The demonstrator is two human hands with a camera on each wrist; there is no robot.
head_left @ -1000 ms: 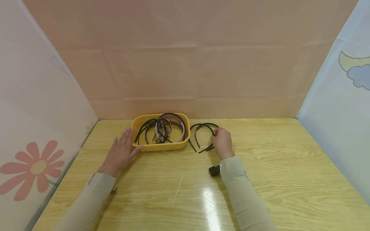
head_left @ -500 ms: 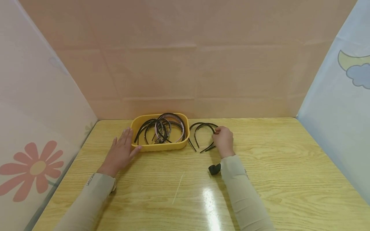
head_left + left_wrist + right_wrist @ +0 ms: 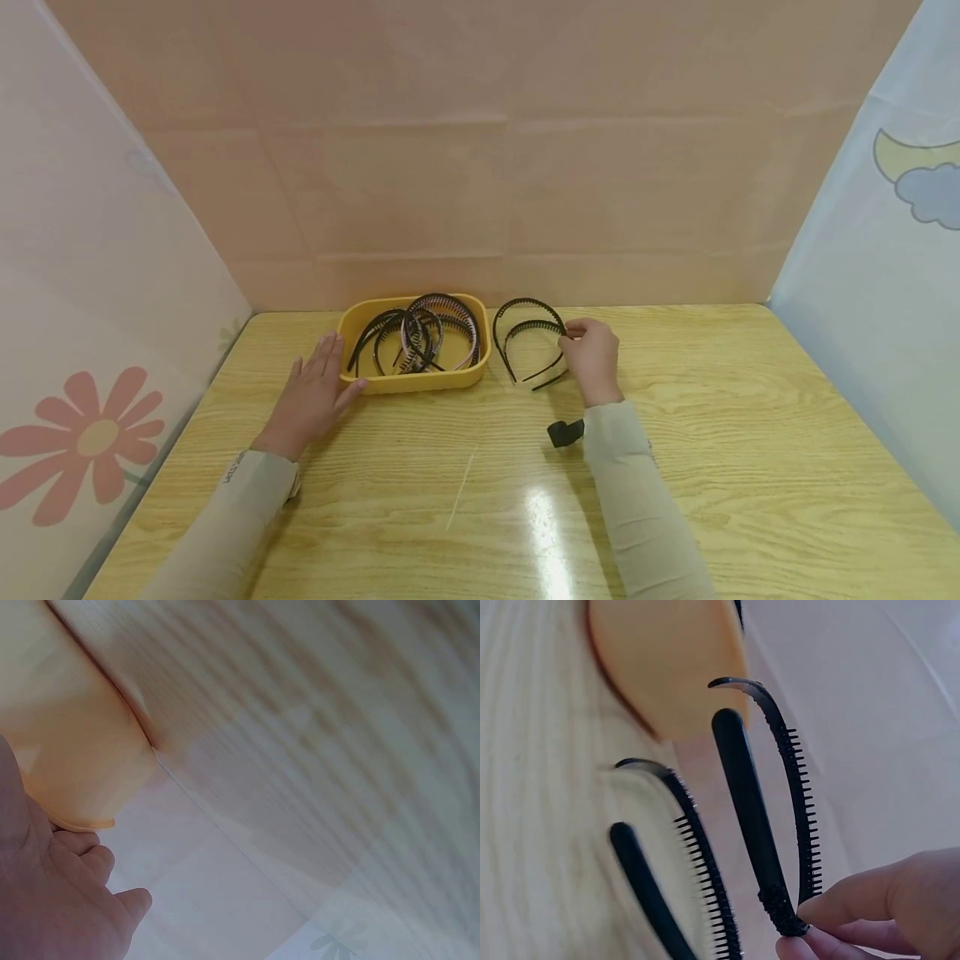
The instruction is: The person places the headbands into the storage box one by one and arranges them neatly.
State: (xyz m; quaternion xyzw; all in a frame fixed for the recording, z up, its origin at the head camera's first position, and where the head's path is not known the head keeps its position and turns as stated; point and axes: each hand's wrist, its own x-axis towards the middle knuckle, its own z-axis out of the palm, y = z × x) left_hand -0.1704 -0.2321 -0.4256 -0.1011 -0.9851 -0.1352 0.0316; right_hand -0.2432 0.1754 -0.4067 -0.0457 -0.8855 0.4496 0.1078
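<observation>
A yellow plastic basket (image 3: 420,383) stands at the back of the table, holding several headbands (image 3: 354,353), mostly black, one of them pinkish. My left hand (image 3: 311,396) rests against its left end, fingers extended along the side and thumb at the front rim. My right hand (image 3: 592,358) pinches a black toothed headband (image 3: 747,799) between thumb and fingers, just right of the basket. A second black toothed headband (image 3: 705,866) is below the held one, apart from it in the right wrist view and overlapping it in the head view.
The wood-grain table (image 3: 390,517) reaches back to a pinkish-brown fabric backdrop (image 3: 420,192). Patterned cloth panels stand at the left and right. A small black object (image 3: 564,433) sits at the right cuff.
My right hand has moved slightly right and back, raising one headband off the other. The basket and my left hand have stayed in place.
</observation>
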